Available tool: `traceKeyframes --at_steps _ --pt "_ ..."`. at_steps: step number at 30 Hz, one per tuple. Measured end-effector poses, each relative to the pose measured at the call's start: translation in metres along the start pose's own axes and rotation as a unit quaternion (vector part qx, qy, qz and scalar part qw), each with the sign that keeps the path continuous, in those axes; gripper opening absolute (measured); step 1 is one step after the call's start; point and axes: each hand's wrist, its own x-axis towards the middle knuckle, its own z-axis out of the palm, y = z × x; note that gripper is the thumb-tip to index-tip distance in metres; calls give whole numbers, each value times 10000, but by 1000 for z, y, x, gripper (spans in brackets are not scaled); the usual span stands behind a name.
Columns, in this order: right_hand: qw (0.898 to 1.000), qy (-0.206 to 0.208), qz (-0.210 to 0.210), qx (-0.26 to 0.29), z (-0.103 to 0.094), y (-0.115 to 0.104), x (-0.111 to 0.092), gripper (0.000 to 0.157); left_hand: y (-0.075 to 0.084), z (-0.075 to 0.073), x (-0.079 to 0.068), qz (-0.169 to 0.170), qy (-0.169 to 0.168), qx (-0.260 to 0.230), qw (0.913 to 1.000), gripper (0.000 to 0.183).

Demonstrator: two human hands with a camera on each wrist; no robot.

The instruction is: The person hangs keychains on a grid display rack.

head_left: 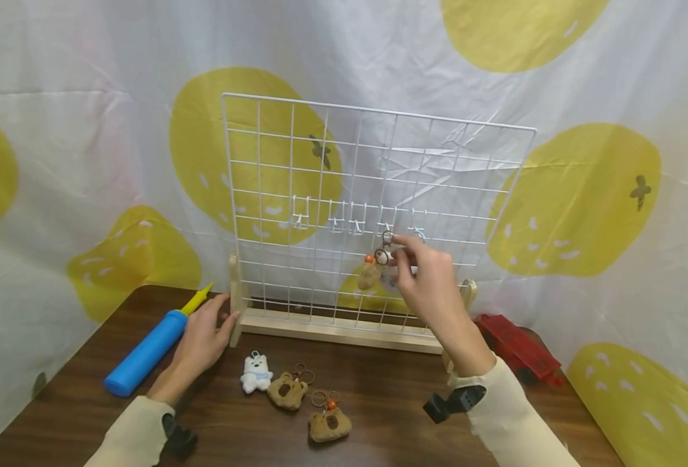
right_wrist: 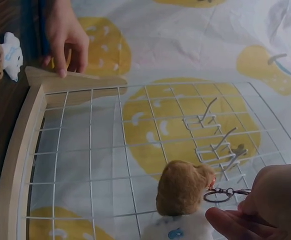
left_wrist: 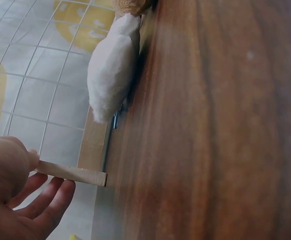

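Note:
My right hand (head_left: 428, 275) pinches the metal ring of a brown plush keychain (head_left: 370, 275) in front of the white wire grid rack (head_left: 315, 162). The ring overlaps one of the small white hooks (head_left: 356, 226) in the head view. A white plush with a blue patch (right_wrist: 173, 231) shows beyond the brown one in the right wrist view, partly hidden. With thumb and fingers on either side, my left hand (head_left: 205, 337) holds the wooden end piece (left_wrist: 73, 173) of the rack's stand. Nearby lie a white bear keychain (head_left: 256, 373) and two brown plush keychains (head_left: 287, 392).
A blue hand pump (head_left: 148, 353) with a yellow nozzle lies left of my left hand. Behind my right forearm is a red object (head_left: 516, 347) at the table's right side. A curtain with yellow fruit shapes (head_left: 577, 201) hangs behind the brown wooden table (head_left: 391, 402).

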Motion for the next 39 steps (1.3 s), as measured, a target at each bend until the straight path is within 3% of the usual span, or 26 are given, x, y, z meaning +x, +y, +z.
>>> traceKeyframes --at_steps 7,12,20,23,27,33,39 --pt "9989 182 173 399 -3 6 -22 23 1 -1 0 5 -21 28 10000 44" --pt "9959 413 398 695 1 16 -56 19 3 0 0 25 -41 23 10000 44" --pt "9870 -12 841 1372 21 34 -94 15 2 0 0 14 -6 12 10000 44" --pt "9797 -384 1006 1690 34 39 -102 13 1 1 -1 54 46 35 10000 42" --pt "9693 -1190 1098 1853 55 39 -112 14 0 1 -3 84 98 89 9999 42" --pt "9636 -2192 739 1337 77 41 -128 16 1 1 -1 36 2 74 10000 44" --pt "9354 -3124 133 1651 90 47 -141 21 1 0 0 -31 -17 82 10000 45"
